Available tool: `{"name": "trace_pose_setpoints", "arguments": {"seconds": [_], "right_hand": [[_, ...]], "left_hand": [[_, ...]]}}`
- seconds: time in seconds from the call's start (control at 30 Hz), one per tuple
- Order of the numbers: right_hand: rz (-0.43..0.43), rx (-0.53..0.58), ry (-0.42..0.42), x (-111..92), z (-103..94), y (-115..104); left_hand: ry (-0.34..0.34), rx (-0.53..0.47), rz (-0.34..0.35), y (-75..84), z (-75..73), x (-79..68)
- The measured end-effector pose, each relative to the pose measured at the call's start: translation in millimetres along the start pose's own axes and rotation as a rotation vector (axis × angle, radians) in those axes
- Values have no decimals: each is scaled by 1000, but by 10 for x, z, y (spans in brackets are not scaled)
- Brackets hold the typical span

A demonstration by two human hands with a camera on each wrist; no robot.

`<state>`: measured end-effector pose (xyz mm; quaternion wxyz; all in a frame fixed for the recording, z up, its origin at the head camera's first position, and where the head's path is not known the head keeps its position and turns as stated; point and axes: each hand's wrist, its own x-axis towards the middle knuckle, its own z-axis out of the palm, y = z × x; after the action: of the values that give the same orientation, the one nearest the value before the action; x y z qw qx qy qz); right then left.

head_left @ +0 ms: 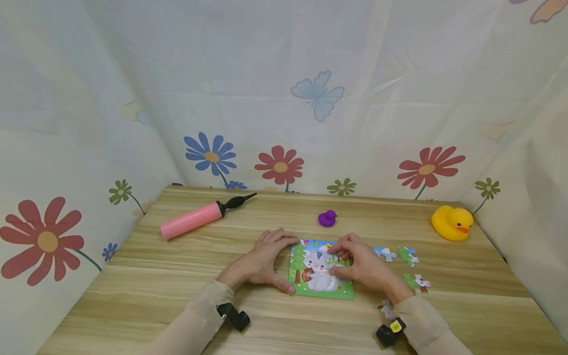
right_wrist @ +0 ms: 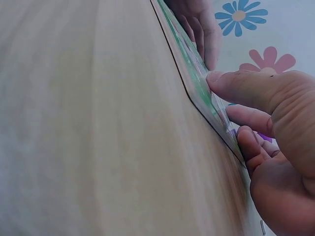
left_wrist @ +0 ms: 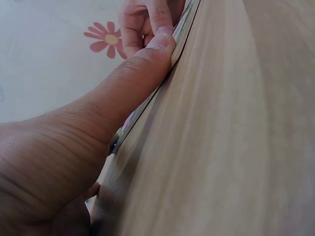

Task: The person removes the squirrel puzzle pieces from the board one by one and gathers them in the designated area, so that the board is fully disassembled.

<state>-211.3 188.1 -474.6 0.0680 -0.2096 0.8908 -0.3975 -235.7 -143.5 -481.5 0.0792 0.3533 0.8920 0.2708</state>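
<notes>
A jigsaw puzzle board with a grey squirrel-like animal, trees and a green border lies flat on the wooden table. My left hand lies along its left side, thumb at the near left corner and fingertips by the far left corner. On the board's right half, my right hand bends over the picture. Its thumb and index finger span a puzzle piece at the board's surface, the other fingers curled. The palm side partly hides the board's right edge.
Several loose puzzle pieces lie right of the board, one near my right wrist. A purple toy duck sits behind the board, a yellow duck at the far right, and a pink hand pump at the back left.
</notes>
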Motion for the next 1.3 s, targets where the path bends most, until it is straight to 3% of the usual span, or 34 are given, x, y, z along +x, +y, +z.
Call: {"name": "trace_pose_setpoints", "arguments": {"seconds": [0.67, 0.93, 1.3], "right_hand": [[8, -40, -2, -12, 3, -91], [-13, -70, 34, -16, 7, -95], [-38, -24, 20, -26, -18, -35]], "left_hand": [[-4, -1, -3, -11, 6, 0], [-9, -3, -14, -3, -4, -2], [-4, 8, 4, -21, 3, 8]]}}
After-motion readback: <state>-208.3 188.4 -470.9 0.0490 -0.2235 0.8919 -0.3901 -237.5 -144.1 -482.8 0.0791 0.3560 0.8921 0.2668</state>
